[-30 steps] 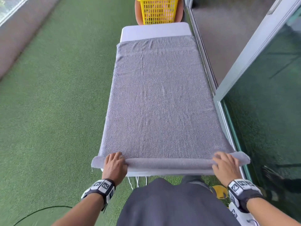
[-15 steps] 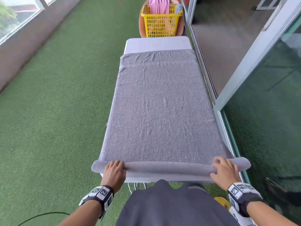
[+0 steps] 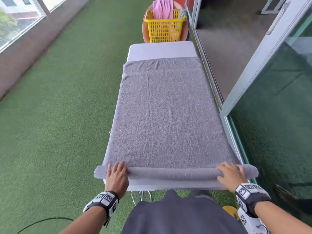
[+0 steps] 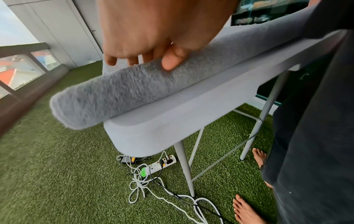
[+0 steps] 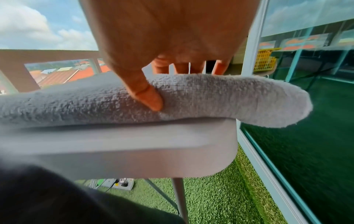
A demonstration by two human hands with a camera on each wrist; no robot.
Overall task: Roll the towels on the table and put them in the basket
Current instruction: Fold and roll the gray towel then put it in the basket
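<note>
Towel (image 3: 166, 115), grey, one; left hand (image 3: 117, 177), right hand (image 3: 231, 174) clasp rolled edge; basket (image 3: 164, 27), one.

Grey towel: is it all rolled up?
Partly. The grey towel is rolled at its near edge, under the left hand and right hand; the rest lies flat.

Right hand (image 5: 172, 37) grips rolled towel (image 5: 76, 103) — thumb on near side.

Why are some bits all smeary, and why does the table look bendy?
Head view: daylight, mostly sharp, though the wide lens splays the table outward. Left wrist view: the left hand and the grey towel look smeared, while the power strip stays crisp. Right wrist view: the right hand is soft, the table edge bows, the glass panel shows reflections.
</note>
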